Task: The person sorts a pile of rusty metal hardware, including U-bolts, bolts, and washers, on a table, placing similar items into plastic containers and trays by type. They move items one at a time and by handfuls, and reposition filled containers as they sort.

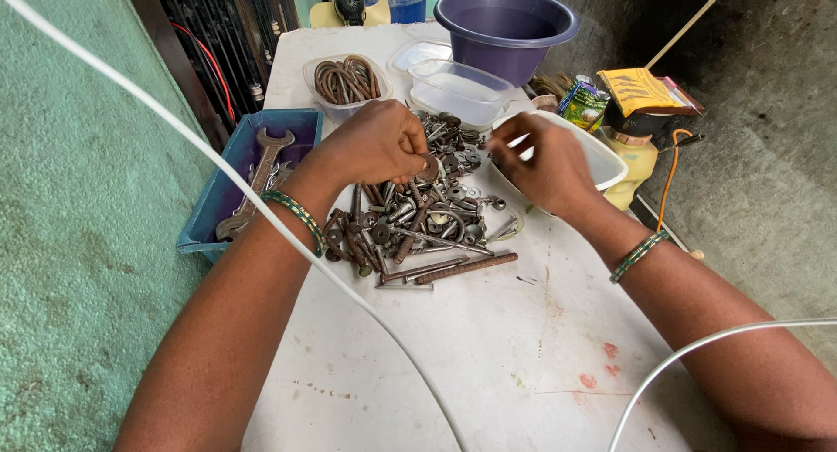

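view: head camera, looking down at a white table (488, 347), both hands over a heap of hardware
left hand (377, 142): knuckles up over the pile's upper left; fingers curled down, tips pinched on a dark round washer (429, 169) at the heap's edge
right hand (542, 166): raised just above the pile's right side, in front of the white tub (610, 160); fingertips drawn together; whether something small sits between them cannot be told
pile of rusty bolts and washers (417, 221): centre of the table, between the two hands; long bolts and threaded rods at the near edge, washers and nuts toward the far side
wrists: green beaded bracelet (296, 215) on the left, matching one on the right
blue tray (228, 186): left table edge, holds big open-end spanners (261, 169)
clear tub of curved rusty hooks (347, 81): far left of the pile, apart from it
clear empty tub (458, 90): beyond the pile, just beside the hook tub
purple basin (506, 29): far end of the table
yellow bottle (636, 160): off the right edge, beside the white tub
white cable (218, 151): crosses the view diagonally, near the lens
step in hand (judged): picking pieces out of the mixed heap by kind, left hand just grasping a washer
progress (judged): early, the heap is large and the nearby tubs mostly bare
next move calls for (judged): lifting the washer free of the tangle without dragging bolts along, then moving it to whichever tub takes that kind; a fine pinch, since pieces overlap
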